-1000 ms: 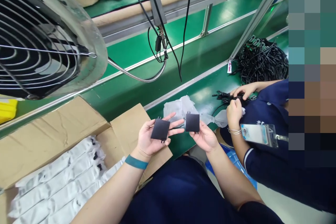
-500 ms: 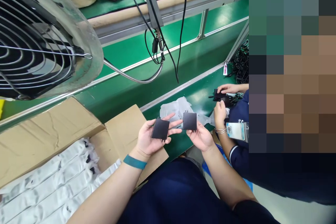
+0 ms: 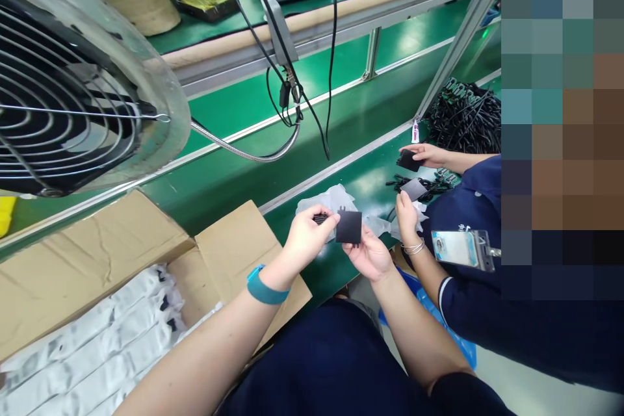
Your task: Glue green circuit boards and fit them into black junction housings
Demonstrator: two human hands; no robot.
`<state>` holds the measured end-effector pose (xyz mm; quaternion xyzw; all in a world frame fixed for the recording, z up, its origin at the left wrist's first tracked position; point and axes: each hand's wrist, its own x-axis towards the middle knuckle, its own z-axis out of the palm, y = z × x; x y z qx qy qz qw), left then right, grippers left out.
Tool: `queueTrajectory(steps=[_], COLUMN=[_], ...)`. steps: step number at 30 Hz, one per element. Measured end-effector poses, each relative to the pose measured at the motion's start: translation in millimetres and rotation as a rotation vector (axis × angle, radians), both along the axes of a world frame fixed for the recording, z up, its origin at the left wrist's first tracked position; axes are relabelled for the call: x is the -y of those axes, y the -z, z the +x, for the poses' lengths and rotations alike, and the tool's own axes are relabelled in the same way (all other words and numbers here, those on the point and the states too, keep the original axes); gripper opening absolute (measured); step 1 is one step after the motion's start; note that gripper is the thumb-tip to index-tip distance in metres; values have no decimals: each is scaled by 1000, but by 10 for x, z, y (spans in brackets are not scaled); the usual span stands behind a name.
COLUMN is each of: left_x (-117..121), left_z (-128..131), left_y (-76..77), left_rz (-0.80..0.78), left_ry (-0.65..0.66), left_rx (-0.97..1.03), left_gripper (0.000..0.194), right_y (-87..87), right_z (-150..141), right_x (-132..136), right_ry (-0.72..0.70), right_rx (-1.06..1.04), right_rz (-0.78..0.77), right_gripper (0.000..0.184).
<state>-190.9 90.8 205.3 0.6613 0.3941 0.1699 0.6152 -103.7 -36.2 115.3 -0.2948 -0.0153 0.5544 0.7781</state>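
In my right hand (image 3: 371,257) is a flat black square piece (image 3: 349,227) with small prongs at its top and bottom edges. The fingers pinch it from its lower right side. My left hand (image 3: 308,237) has turned over and is closed round a second black piece with a ridged side (image 3: 320,218), mostly hidden by the fingers. The left thumb tip meets the left edge of the square piece. Behind both hands, crumpled white plastic wrapping (image 3: 331,198) lies on the green bench surface (image 3: 341,175).
An open cardboard box (image 3: 244,231) holds rows of white-wrapped packs (image 3: 92,338) at lower left. A caged fan (image 3: 73,97) looms at upper left, and cables (image 3: 292,97) dangle ahead. At right, a co-worker's hands (image 3: 429,156) hold black pieces near a black cable heap (image 3: 463,117).
My left hand has turned from palm-up to palm-down and moved right to the square piece. The co-worker's hands have drawn apart. The view has shifted slightly.
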Motion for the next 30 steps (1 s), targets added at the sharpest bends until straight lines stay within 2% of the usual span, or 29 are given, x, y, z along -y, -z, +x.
queueTrajectory(steps=[7,11,15,21,25,27,30], left_x=[19,19,21,45,43,38,23], left_z=[-47,-71,-86,-105,-130,-164,-251], left_y=[111,211,269,287,303,317,354], left_rz=[-467,-629,-671,-676,-695,-718,-762], left_ry=[-28,-50,-80,-103,-148,-174,-201], left_rx=[109,118,122,107,81,67,66], left_gripper=[30,30,30,25,17,22,28], right_y=[-11,-39,-45,-114,-135,-71,139], right_z=[36,46,50,44,82,135,217], right_x=[30,23,19,26,35,14,-75], right_ry=[12,16,61,73,96,118,201], right_rx=[14,23,-19,-149,-198,-190,-167], right_rz=[-13,-2,6,39,-8,-32,-93], right_gripper=[19,15,11,16,4,10,11])
